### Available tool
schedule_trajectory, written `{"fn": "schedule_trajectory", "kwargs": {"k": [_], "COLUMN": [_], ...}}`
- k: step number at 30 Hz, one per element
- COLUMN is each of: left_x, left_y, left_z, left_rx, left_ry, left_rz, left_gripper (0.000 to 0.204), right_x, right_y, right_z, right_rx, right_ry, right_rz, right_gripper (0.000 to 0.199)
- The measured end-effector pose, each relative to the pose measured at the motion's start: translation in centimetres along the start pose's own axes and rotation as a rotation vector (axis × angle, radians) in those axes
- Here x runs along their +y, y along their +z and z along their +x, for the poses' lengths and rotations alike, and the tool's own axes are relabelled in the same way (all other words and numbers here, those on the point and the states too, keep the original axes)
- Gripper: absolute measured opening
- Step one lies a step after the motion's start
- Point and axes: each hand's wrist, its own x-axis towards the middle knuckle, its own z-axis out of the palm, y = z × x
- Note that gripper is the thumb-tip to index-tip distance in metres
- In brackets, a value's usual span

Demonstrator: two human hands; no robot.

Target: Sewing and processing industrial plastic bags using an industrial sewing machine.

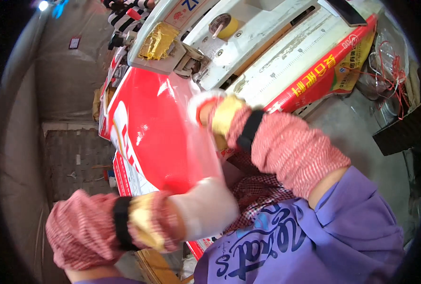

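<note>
A glossy red-and-white printed plastic sack or sheet [158, 128] lies before me, left of centre. Its near edge is smeared by motion and stretches between my two hands. My left hand [205, 208], in a white glove, is closed at the lower end of that edge, its fingers blurred. At the upper end, beside the machine, my right hand [204, 108] grips the edge; its glove is white with a red rim and its fingers are mostly hidden. A white sewing machine [239, 45] stands just beyond, its head [189, 61] over the far corner of the sack.
On the machine sits a roll of yellow tape [227, 27]. A phone [346, 12] lies at the upper right. Red printed sheeting [314, 73] covers the table's front edge. Tangled red string [395, 71] hangs at far right above a dark box [402, 128]. A person in stripes [120, 19] is behind.
</note>
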Motion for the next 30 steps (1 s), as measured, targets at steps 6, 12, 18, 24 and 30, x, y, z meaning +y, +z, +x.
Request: {"fn": "schedule_trajectory", "kwargs": {"k": [6, 12, 18, 24, 30], "left_x": [-0.5, -1.9, -2.4, -4.5, -2.9], "left_y": [-7.7, -5.8, -4.0, -4.1, 1.1], "left_z": [-0.9, -2.9, -4.2, -9.1, -5.3], "left_rx": [-0.122, -0.396, -0.201, -0.339, -0.384], "left_ry": [0.086, -0.125, -0.139, -0.379, -0.301], "left_rz": [0.086, 0.173, 0.211, 0.101, 0.074], "left_gripper": [0.009, 0.008, 0.007, 0.007, 0.012], "right_x": [-0.1, 2.1, 0.2, 0.1, -1.8], "right_y": [-14.3, -17.6, -19.0, -18.3, -17.6], "right_z": [-14.2, -10.3, -3.6, -5.2, -4.6], "right_rx": [0.458, 0.563, 0.467, 0.541, 0.737], "right_ry": [0.232, 0.133, -0.009, -0.035, 0.195], "right_rz": [0.664, 0.554, 0.081, -0.090, -0.373], "right_gripper": [0.041, 0.023, 0.019, 0.018, 0.022]}}
